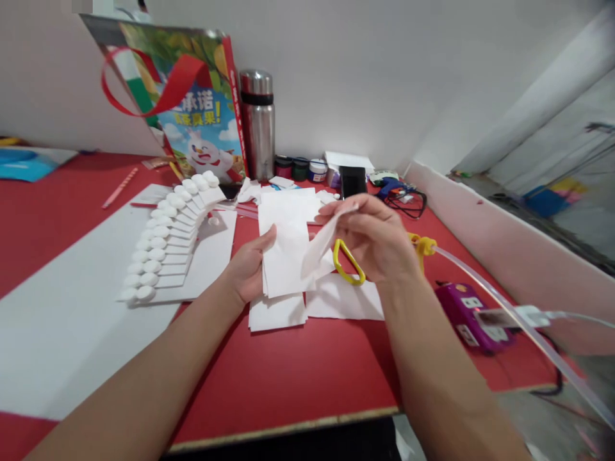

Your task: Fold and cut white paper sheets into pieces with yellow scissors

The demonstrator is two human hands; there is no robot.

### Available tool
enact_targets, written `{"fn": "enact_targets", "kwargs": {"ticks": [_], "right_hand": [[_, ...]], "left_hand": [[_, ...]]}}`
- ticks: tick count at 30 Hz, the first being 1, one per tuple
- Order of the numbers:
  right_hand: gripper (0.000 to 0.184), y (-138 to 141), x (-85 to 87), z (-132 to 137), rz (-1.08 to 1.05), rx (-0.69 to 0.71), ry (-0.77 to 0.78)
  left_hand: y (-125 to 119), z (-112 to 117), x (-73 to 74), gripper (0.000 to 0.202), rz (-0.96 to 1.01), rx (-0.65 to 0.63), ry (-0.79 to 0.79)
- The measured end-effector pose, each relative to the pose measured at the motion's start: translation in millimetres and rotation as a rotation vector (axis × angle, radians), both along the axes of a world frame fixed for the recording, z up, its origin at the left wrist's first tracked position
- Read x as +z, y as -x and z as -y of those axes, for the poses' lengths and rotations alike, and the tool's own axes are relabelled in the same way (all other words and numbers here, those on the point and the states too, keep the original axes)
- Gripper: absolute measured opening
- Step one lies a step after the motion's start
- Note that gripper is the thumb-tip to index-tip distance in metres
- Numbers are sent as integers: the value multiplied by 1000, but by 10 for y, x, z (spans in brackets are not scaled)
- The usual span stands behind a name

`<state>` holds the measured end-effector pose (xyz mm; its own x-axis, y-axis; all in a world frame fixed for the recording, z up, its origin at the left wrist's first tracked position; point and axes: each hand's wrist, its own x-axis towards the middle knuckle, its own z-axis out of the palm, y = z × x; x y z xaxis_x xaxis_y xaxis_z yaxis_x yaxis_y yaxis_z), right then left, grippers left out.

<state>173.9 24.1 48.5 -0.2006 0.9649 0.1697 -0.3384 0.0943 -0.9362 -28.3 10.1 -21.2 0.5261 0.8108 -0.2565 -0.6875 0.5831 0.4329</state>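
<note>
My left hand (250, 269) grips the left edge of a stack of white paper sheets (284, 256) held above the red table (298, 371). My right hand (375, 240) pinches a narrow white paper strip (323, 240) that curls down over the sheets. Yellow-handled scissors (350, 264) hang from the same hand's fingers, with a yellow loop showing below the palm. More white sheets (336, 301) lie flat on the table under both hands.
A fan of white paper strips tipped with white blobs (166, 243) lies on a large white board (72, 314) at left. At the back stand a printed gift bag (192, 102), a steel flask (257, 125) and small paint pots (300, 168). A purple device (468, 314) and a clear tube (504, 307) lie at right.
</note>
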Motion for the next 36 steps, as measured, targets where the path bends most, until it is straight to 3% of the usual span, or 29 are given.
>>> {"fn": "enact_targets", "kwargs": {"ticks": [4,10,15,18,23,26,30,36], "right_hand": [[17,52,-241,0,109,57,46],[24,-94,-176,14,328,309,81],[18,-110,-203,33,493,448,70],[20,-51,-217,44,428,333,-1],[26,64,-261,35,225,60,-24],[21,140,-369,14,364,-121,-31],[13,216,-500,-1,646,-317,-157],[14,251,-542,4,694,-448,-137]], "left_hand": [[8,0,16,69,-36,-15,30],[38,-4,112,70,8,95,-35],[48,-2,158,69,-25,190,-24],[39,-7,142,66,-23,160,-11],[-84,35,99,51,-19,3,38],[-187,78,70,47,-18,-55,22],[-272,106,45,47,-20,-33,28],[-295,109,35,54,47,-38,-24]]}}
